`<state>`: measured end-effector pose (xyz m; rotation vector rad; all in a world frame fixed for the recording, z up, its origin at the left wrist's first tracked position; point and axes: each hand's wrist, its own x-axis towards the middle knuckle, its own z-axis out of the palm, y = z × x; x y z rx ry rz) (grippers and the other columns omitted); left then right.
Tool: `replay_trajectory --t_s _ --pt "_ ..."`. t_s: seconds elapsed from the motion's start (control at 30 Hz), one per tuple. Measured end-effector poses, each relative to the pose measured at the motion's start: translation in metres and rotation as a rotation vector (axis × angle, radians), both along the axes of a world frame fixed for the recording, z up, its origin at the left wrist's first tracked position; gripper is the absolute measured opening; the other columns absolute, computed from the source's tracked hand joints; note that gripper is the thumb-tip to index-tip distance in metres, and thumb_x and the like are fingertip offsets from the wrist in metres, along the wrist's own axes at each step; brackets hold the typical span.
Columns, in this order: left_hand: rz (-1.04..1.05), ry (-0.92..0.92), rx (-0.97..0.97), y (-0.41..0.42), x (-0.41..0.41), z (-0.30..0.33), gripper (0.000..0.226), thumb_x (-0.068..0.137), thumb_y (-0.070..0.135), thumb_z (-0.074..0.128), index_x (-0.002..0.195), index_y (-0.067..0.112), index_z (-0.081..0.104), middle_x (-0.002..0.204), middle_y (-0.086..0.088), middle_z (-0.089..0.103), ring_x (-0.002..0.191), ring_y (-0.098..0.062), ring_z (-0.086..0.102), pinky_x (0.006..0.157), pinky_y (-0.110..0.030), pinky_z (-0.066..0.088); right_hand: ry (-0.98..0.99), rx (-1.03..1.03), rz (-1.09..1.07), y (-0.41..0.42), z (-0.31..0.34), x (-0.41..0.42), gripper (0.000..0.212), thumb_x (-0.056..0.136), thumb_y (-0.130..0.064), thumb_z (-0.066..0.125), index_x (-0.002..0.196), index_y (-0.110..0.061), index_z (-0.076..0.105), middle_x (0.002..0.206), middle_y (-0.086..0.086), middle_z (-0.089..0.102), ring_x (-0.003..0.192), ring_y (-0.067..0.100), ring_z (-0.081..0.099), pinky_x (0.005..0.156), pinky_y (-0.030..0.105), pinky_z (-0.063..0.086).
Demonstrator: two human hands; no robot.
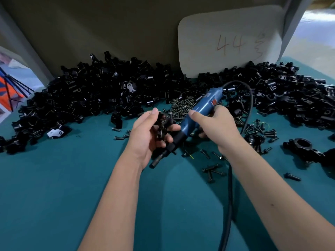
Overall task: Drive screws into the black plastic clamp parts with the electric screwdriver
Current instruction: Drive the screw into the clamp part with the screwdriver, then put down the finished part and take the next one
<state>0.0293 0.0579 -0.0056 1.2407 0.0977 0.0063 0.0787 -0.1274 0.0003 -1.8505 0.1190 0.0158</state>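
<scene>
1. A teal table (54, 178) fills the lower view, with a tan wall behind it.
2. A long heap of black clamp parts (90, 95) runs along the wall on the left, and a second heap (290, 95) spreads across the right side of the table.
3. A white card (230, 40) marked 44 in red leans on the wall between the 2 heaps.
4. The blue electric screwdriver (199, 109) lies slanted across the middle, its black nose and bit pointing down to the left, passing just below the left palm. Its black cord (230, 196) loops from the top end and runs down toward the person.
5. The right hand (217, 127) is clenched round the screwdriver's blue body, thumb on top.
6. The left hand (146, 134) grasps one clamp part (162, 124), fingers curled about it, close against the screwdriver's nose. Whether the bit touches the part cannot be told.
7. A larger clamp with a round hole (304, 147) lies apart at the right edge.
8. A pile of screws (183, 107) sits behind the hands, between the heaps.
9. Loose screws (213, 169) lie scattered on the table right of the cord.
</scene>
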Motion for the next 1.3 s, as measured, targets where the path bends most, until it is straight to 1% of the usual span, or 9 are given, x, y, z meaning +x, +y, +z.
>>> replay_trajectory --t_s 0.17,0.37,0.6,0.7,0.8,0.97,1.07,1.2,1.3 --pt "0.011 -0.101 0.087 0.001 0.000 0.000 0.029 0.108 0.040 0.049 0.095 0.014 0.050 0.096 -0.027 0.076 0.049 -0.020 0.058 0.037 -0.020 0.034 -0.221 -0.470 -0.058 -0.003 0.004 -0.002 0.047 0.087 -0.046 0.079 0.069 -0.004 0.067 0.062 0.009 0.069 0.054 0.025 0.064 0.057 0.039 0.057" --pt "0.095 -0.309 0.304 -0.012 0.003 0.010 0.020 0.100 0.038 0.063 0.093 0.020 0.056 0.088 -0.020 0.076 0.059 -0.040 0.069 0.040 -0.026 0.046 -0.334 -0.132 0.442 -0.001 0.032 -0.009 0.021 0.097 -0.045 0.069 0.093 -0.025 0.074 0.077 -0.005 0.072 0.056 0.016 0.068 0.046 0.025 0.049" --pt "0.210 -0.322 0.282 -0.098 0.009 0.018 0.034 0.100 0.046 0.064 0.080 0.018 0.061 0.086 -0.032 0.064 0.066 -0.044 0.066 0.047 -0.036 0.054 -0.309 -0.073 0.376 -0.069 0.053 -0.011 0.016 0.101 -0.023 0.068 0.095 -0.010 0.074 0.063 0.005 0.063 0.055 0.021 0.056 0.044 0.026 0.045" --pt "0.159 -0.288 0.457 -0.152 0.018 0.020 0.051 0.094 0.057 0.063 0.077 0.009 0.061 0.069 -0.019 0.066 0.067 -0.040 0.069 0.062 -0.055 0.059 -0.276 -0.241 0.252 -0.125 0.064 -0.016 0.019 0.102 -0.025 0.067 0.093 -0.012 0.078 0.057 0.000 0.052 0.049 0.011 0.044 0.046 0.026 0.043" --pt "0.005 -0.317 0.699 -0.208 0.024 0.023 0.051 0.096 0.058 0.061 0.065 0.017 0.062 0.053 0.003 0.060 0.057 -0.019 0.063 0.056 -0.040 0.051 -0.136 -0.512 0.185 -0.192 0.078 -0.023 0.023 0.103 -0.028 0.063 0.090 -0.017 0.078 0.054 -0.002 0.054 0.046 0.013 0.047 0.048 0.032 0.045" --pt "-0.187 -0.418 1.131 -0.274 0.018 0.018 0.047 0.103 0.052 0.051 0.074 0.023 0.074 0.088 -0.008 0.057 0.091 -0.029 0.049 0.085 -0.039 0.043 0.020 -0.862 0.139 -0.257 0.079 -0.029 0.023 0.100 -0.029 0.067 0.090 -0.016 0.082 0.058 0.002 0.066 0.054 0.023 0.054 0.058 0.034 0.048" --pt "-0.233 -0.325 1.028 -0.294 0.015 0.008 0.046 0.103 0.039 0.053 0.064 0.016 0.060 0.082 -0.014 0.065 0.084 -0.033 0.059 0.079 -0.042 0.049 0.106 -0.933 0.006 -0.273 0.069 -0.025 0.023 0.098 -0.030 0.069 0.079 -0.023 0.081 0.048 -0.012 0.062 0.046 0.003 0.054 0.051 0.024 0.038" --pt "-0.218 -0.120 0.679 -0.310 0.010 0.007 0.021 0.096 0.021 0.054 0.078 0.019 0.066 0.075 0.001 0.067 0.069 -0.020 0.059 0.054 -0.026 0.043 -0.009 -0.967 -0.226 -0.265 0.060 -0.008 0.024 0.094 -0.011 0.057 0.086 -0.012 0.080 0.081 0.010 0.076 0.076 0.030 0.069 0.068 0.031 0.054" --pt "-0.250 0.010 0.493 -0.315 0.013 0.010 0.024 0.086 0.004 0.049 0.082 0.016 0.069 0.088 -0.008 0.072 0.083 -0.029 0.067 0.068 -0.031 0.057 -0.031 -0.949 -0.165 -0.240 0.055 0.008 0.023 0.088 -0.003 0.061 0.088 -0.019 0.079 0.100 0.007 0.079 0.094 0.028 0.071 0.088 0.036 0.059"
